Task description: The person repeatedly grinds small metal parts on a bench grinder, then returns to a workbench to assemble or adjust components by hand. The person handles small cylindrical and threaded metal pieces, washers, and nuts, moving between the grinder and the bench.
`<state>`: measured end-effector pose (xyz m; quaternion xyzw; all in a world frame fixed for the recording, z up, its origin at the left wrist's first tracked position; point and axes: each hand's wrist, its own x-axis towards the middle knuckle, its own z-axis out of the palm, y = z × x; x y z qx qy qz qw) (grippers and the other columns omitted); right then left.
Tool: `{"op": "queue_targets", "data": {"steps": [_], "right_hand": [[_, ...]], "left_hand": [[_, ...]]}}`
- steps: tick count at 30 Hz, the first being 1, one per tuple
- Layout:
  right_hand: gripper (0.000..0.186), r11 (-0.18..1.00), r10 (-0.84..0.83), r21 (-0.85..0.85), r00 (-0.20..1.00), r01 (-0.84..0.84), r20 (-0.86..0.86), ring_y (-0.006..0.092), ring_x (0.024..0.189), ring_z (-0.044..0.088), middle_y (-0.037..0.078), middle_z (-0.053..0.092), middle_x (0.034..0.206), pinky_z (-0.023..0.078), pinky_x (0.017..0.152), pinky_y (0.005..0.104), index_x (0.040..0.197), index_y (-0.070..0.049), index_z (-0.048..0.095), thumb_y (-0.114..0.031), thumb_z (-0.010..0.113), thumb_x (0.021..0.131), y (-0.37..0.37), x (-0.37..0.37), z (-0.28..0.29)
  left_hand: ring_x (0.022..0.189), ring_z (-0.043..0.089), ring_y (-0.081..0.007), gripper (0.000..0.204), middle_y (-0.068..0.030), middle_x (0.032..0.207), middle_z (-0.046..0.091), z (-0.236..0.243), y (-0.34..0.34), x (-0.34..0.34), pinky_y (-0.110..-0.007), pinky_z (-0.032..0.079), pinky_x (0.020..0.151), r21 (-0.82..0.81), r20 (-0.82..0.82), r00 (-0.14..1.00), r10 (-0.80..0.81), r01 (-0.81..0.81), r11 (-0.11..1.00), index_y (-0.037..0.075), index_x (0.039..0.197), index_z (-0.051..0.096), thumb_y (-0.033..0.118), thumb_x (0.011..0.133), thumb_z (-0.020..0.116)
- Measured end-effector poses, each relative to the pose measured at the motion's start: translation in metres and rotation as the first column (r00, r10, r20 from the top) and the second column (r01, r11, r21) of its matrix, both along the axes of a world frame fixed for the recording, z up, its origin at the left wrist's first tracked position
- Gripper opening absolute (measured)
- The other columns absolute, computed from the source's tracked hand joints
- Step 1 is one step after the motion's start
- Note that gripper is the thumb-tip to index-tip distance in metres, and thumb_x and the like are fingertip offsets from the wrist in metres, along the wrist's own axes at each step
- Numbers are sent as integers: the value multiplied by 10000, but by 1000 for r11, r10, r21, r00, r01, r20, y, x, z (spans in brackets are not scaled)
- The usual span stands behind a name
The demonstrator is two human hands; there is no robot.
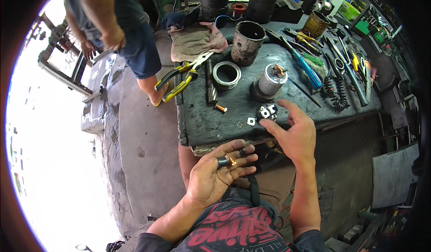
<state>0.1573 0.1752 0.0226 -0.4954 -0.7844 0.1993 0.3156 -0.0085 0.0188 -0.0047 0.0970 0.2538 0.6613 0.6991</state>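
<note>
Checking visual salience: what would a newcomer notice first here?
Probably the yellow-and-black pliers, their handles jutting past the left edge of the workbench. Next, the upturned left hand before the workbench, a copper-coloured piece at its fingers; then the right hand, thumb and index finger spread beside a black-and-white part near the front edge.

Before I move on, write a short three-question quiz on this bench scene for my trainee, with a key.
1. Which hand has a small copper-coloured piece in it?
2. True or false: the yellow-and-black pliers lie to the left of the round metal ring.
3. Which of these is nearest the thumb of the right hand?
A) the rag
B) the black-and-white piece
C) the pliers

Key:
1. The left hand.
2. True.
3. B.
</note>
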Motion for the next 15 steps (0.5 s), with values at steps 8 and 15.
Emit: {"op": "queue_targets", "data": {"steps": [8, 15], "right_hand": [[291, 968, 140, -149, 925, -204, -353, 119, 627, 604, 68, 696, 817, 464, 555, 254, 1001, -33, 720, -147, 862, 774, -84, 5, 12], [329, 974, 196, -38, 911, -225, -363, 252, 676, 683, 106, 718, 850, 524, 590, 329, 1043, -27, 704, -66, 838, 745, -105, -3, -7]], "left_hand": [[1420, 441, -391, 516, -270, 1483, 472, 6, 5, 9, -505, 406, 1147, 173, -212, 965, 158, -122, 977, -76, 1476, 395, 113, 997, 437], [1443, 413, -377, 540, -246, 1516, 448, 7, 5, 22, -456, 363, 1184, 169, -239, 961, 141, -101, 980, -68, 1499, 366, 100, 989, 425]]}}
